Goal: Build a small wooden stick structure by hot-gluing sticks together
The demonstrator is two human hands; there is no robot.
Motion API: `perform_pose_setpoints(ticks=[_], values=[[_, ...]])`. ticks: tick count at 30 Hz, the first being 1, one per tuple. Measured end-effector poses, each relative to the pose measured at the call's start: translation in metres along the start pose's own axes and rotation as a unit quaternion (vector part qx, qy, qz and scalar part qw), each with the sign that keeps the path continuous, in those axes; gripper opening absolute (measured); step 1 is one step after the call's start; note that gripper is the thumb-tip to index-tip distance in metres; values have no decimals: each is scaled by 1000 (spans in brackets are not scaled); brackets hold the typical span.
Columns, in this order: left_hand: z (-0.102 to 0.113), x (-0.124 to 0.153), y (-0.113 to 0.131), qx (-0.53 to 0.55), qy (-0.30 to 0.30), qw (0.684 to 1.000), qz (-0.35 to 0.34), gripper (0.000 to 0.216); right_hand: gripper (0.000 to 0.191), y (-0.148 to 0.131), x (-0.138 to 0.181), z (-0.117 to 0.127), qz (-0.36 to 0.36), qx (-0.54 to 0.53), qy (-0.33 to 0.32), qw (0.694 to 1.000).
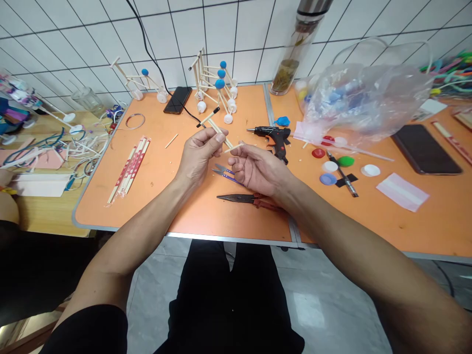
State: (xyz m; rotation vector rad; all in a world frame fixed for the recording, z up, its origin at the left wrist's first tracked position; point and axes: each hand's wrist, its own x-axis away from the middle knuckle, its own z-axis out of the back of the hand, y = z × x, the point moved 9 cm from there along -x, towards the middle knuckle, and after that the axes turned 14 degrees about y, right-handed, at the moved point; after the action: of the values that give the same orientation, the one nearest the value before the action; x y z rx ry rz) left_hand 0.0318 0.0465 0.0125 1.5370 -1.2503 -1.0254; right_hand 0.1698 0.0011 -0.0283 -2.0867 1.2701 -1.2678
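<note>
My left hand (pixel 201 155) is closed in a pinch on a bundle of thin wooden chopsticks (pixel 218 130) that slant up and away over the orange table (pixel 177 196). My right hand (pixel 256 169) is curled with a short wooden stick piece (pixel 234 147) pinched between thumb and forefinger, its tip close to the left hand. Below the hands lie small blue-handled snips (pixel 223 172) and long-nose pliers (pixel 243 199) with red handles. A black glue gun (pixel 273 135) lies just behind my right hand.
Packaged chopsticks (pixel 130 168) lie at left, stick-and-ball models (pixel 217 88) and a phone (pixel 177 100) at the back. A clear bag (pixel 365 101), bottle caps (pixel 330 167), a knife (pixel 342 174), a second phone (pixel 426 149) and a glass bottle (pixel 297 49) sit at right.
</note>
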Motion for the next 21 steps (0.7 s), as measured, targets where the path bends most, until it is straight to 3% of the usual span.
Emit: perform_pose_setpoints(ticks=[3, 11, 21], values=[[-4, 2, -1, -4, -35, 999, -17, 36, 34, -2, 0, -3, -1, -5, -32, 999], [-9, 7, -11, -11, -83, 996, 5, 43, 6, 0, -3, -2, 22, -22, -58, 998], [-2, 5, -22, 4, 5, 999, 44, 42, 48, -10, -7, 12, 154, 13, 32, 988]])
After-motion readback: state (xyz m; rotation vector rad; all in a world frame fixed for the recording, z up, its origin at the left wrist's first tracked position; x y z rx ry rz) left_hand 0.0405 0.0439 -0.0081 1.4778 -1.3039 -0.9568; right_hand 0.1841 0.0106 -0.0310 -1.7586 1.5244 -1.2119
